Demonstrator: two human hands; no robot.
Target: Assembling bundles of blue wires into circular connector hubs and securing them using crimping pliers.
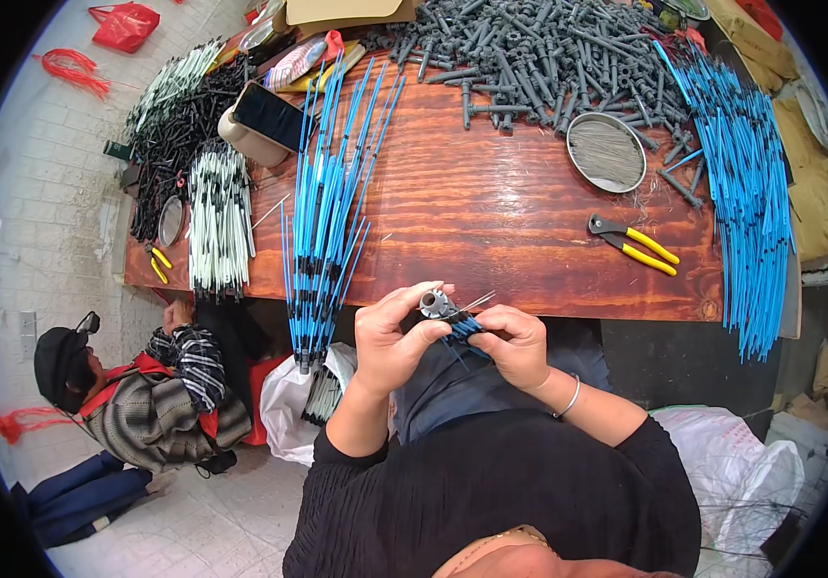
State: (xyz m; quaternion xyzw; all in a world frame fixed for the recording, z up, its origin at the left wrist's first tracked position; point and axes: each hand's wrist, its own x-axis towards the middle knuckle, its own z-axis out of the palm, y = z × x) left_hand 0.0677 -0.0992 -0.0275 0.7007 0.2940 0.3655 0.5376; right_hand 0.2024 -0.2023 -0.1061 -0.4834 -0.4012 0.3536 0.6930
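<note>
Above my lap, close to the table's front edge, my left hand [393, 334] is closed round a grey plastic tube [436, 304] with a notched round collar and a hollow end facing up. Blue rods [462, 330] with dark ends bunch against this tube, between both hands. My right hand [515, 345] pinches the rods between thumb and fingers; its fingertips partly hide them. A few thin metal wires [479, 302] stick out above the right fingers. Left of my hands, a fanned bundle of long blue rods [323, 222] with black joints overhangs the table edge.
Grey tubes [539, 58] are heaped at the back. A round tin of wires [607, 152] and yellow-handled pincers [633, 244] lie right, beside more blue rods [746, 202]. White rods [219, 222] and a phone [268, 116] are left. Another person [159, 395] sits lower left.
</note>
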